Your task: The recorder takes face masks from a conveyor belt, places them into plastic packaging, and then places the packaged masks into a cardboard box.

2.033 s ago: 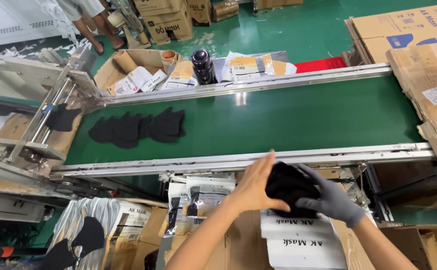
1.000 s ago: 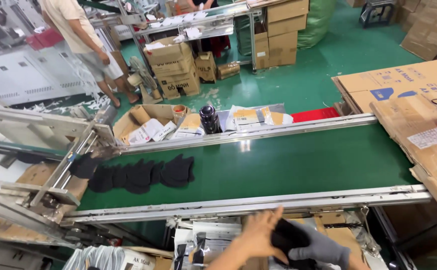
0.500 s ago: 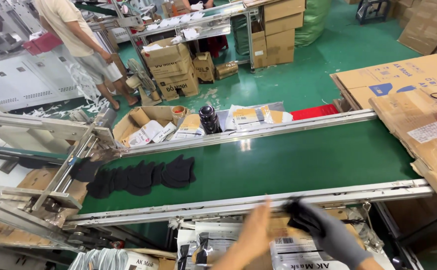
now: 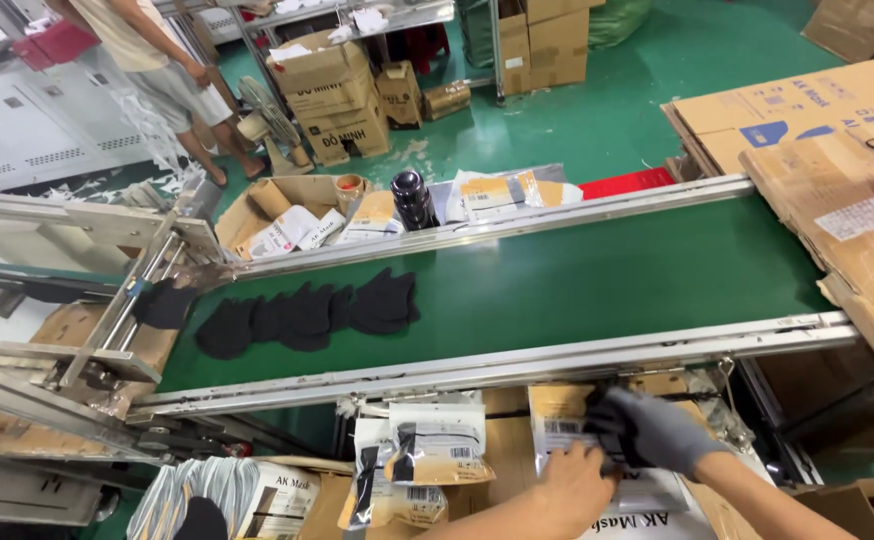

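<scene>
Below the green conveyor belt, the gloved right hand pinches a black mask over a flat plastic pouch that the bare left hand presses flat. Both look light, limp and slippery; best gripped at the edges.

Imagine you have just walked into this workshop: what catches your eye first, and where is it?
A long green conveyor belt crosses the middle, with a row of overlapping black fabric masks at its left end. Below the near rail, the grey-gloved right hand and bare left hand meet over a flat plastic packet. Brown cardboard boxes stand stacked behind.
</scene>
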